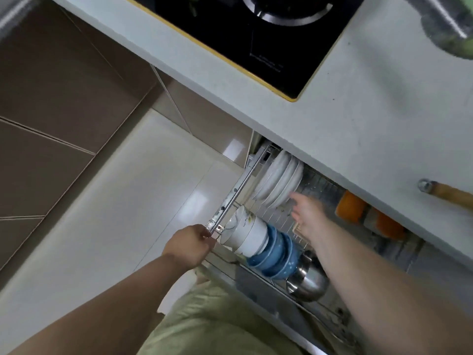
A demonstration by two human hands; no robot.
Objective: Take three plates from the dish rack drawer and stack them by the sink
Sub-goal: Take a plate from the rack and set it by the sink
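Under the pale stone countertop (pixel 358 129), the pulled-out wire dish rack drawer (pixel 314 183) holds upright white ceramic plates (pixel 277 180) behind stacked bowls (pixel 258 239), a round steel pot (pixel 308 283) nearest

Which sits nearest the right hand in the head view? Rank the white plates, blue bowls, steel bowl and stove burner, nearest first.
From the right hand:
1. White plates, upright in the rack, just past the fingertips.
2. Blue bowls, below the hand, toward the person.
3. Steel bowl, beyond the blue bowls.
4. Stove burner, up on the counter.

Head view, tilted, looks steeply down, close over open drawer (pixel 256 190) and countertop (pixel 358 129).
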